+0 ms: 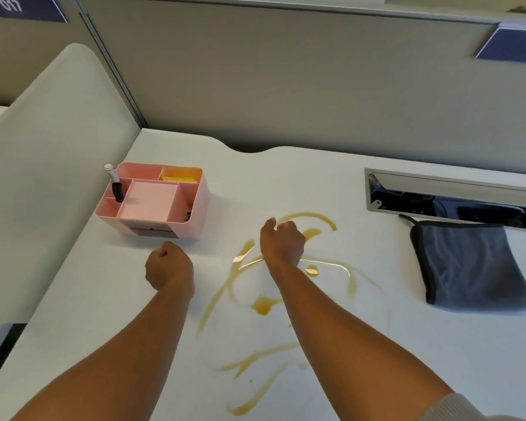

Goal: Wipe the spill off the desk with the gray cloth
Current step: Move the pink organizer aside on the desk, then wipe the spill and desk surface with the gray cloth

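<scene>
A brownish-yellow spill (261, 305) streaks across the middle of the white desk (438, 360) in loops and smears. The gray cloth (468, 265) lies folded at the right, apart from the spill and just below a cable slot. My right hand (281, 240) hovers over the upper part of the spill as a closed fist holding nothing. My left hand (168, 268), also a closed empty fist, is left of the spill and in front of a pink organizer. Neither hand touches the cloth.
A pink desk organizer (155, 200) with a marker and sticky notes stands at the left rear. A metal-framed cable slot (450, 196) is open at the right rear. Gray partition walls close off the back and left side.
</scene>
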`<action>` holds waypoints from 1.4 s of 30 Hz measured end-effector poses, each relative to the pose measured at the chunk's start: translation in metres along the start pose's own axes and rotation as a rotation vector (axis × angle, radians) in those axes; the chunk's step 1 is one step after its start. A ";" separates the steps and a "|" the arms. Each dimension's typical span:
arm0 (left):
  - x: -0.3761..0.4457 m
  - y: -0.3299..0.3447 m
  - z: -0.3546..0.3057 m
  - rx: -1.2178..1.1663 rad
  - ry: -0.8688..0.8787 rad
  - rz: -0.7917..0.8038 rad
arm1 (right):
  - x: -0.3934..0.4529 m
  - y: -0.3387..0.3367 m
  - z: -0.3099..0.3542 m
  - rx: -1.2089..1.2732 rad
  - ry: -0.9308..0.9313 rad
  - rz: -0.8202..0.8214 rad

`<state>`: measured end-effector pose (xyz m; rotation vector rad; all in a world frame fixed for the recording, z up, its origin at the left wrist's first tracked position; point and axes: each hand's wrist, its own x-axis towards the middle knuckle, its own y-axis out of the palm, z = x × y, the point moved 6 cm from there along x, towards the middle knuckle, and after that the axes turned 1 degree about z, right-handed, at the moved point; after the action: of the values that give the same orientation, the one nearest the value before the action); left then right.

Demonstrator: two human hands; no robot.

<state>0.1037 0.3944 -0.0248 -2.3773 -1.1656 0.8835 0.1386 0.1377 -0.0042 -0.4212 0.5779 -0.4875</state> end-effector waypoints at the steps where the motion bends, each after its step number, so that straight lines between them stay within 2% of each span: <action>1: -0.018 0.014 -0.002 -0.017 0.071 0.014 | 0.006 -0.015 -0.010 -0.001 0.013 -0.019; 9: -0.145 0.113 -0.031 0.072 0.508 0.274 | 0.044 -0.115 -0.066 0.039 0.105 -0.149; 17: -0.254 0.190 -0.030 0.203 0.729 0.545 | 0.076 -0.211 -0.103 0.029 0.082 -0.300; 22: -0.310 0.237 -0.015 0.353 0.767 0.684 | 0.092 -0.256 -0.129 -0.093 0.075 -0.329; 28: -0.354 0.287 0.000 0.503 0.707 0.847 | 0.108 -0.281 -0.154 -0.313 0.104 -0.195; 33: -0.375 0.307 -0.016 0.487 0.771 0.820 | 0.122 -0.289 -0.161 -0.283 0.084 -0.119; 35: -0.382 0.313 -0.025 0.517 0.818 0.785 | 0.125 -0.296 -0.162 -0.266 0.065 -0.169; 40: -0.397 0.332 -0.031 0.599 0.816 0.848 | 0.134 -0.335 -0.170 -0.329 0.057 -0.491; 42: -0.404 0.336 -0.030 0.624 0.826 0.850 | 0.145 -0.352 -0.177 -0.377 0.101 -0.517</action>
<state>0.1302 -0.1311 -0.0340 -2.2330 0.4147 0.2790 0.0272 -0.2662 -0.0213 -0.9202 0.6615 -0.9024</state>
